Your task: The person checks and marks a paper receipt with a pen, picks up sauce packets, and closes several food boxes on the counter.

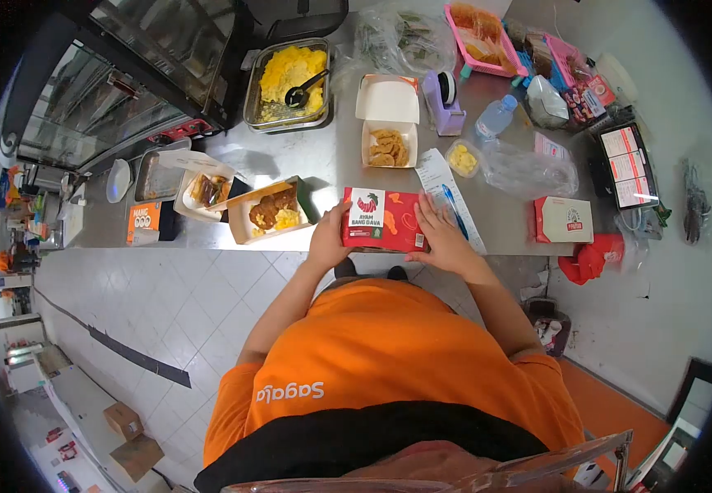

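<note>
At the counter's front edge, a closed red takeaway box (383, 220) with a white label lies between my two hands. My left hand (329, 237) grips its left end, and my right hand (442, 237) presses its right end with the fingers over the top. Left of it stands an open food box (241, 226) with a brown fried piece (274, 212) and yellow scrambled egg (288, 218). Beyond my hands, another open box (387, 99) contains fried pieces (388, 148). A paper slip (445, 185) with a blue pen (456, 211) lies by my right hand.
A steel tray (257, 126) of yellow egg with a black ladle (297, 96) sits at the back. Also on the counter are a purple tape dispenser (445, 107), a water bottle (496, 117), a small tub (462, 158) and a red-and-white box (563, 220). A glass cabinet (93, 99) stands left.
</note>
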Demonstrator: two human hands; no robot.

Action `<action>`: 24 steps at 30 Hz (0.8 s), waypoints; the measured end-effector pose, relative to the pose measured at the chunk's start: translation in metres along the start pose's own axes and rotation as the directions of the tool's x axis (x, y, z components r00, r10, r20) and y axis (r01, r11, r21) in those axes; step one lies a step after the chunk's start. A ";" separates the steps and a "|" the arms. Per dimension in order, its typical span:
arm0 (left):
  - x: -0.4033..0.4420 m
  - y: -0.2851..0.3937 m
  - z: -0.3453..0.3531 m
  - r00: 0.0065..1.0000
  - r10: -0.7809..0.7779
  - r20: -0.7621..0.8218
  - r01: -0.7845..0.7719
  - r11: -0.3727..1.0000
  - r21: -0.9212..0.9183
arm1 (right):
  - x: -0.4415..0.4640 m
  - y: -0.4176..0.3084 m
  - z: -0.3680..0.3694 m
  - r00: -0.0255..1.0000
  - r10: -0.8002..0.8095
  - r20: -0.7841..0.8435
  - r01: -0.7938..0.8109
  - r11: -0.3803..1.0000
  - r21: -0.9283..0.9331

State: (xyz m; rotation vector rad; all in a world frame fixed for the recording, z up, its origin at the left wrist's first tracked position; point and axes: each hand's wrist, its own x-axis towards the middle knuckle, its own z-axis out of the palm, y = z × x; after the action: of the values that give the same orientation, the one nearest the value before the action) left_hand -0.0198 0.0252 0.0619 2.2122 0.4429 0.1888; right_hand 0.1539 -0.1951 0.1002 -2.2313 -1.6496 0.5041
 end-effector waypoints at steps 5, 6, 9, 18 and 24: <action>0.001 -0.007 0.007 0.989 0.140 -0.055 -0.138 0.990 0.036 | 0.013 0.006 0.008 0.989 -0.147 -0.014 0.147 0.989 0.004; 0.002 -0.002 -0.002 0.978 0.208 -0.011 -0.208 0.978 -0.020 | 0.014 0.005 0.008 0.989 -0.149 -0.006 0.149 0.989 -0.010; 0.007 0.012 -0.026 0.943 0.302 0.136 -0.306 0.952 0.005 | 0.017 0.008 0.012 0.985 -0.166 -0.041 0.167 0.985 0.033; 0.015 0.011 -0.028 0.953 0.207 0.220 -0.224 0.973 0.053 | 0.021 0.011 0.015 0.982 -0.184 0.041 0.186 0.981 -0.048; -0.030 0.007 0.004 0.983 0.139 0.121 -0.183 0.827 0.532 | 0.026 0.019 0.016 0.938 -0.344 -0.045 0.341 0.938 -0.052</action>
State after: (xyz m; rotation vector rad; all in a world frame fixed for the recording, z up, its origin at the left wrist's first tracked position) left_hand -0.0449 0.0071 0.0654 2.8114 0.2850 0.0692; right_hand 0.1697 -0.1747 0.0755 -1.9041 -1.9817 0.3170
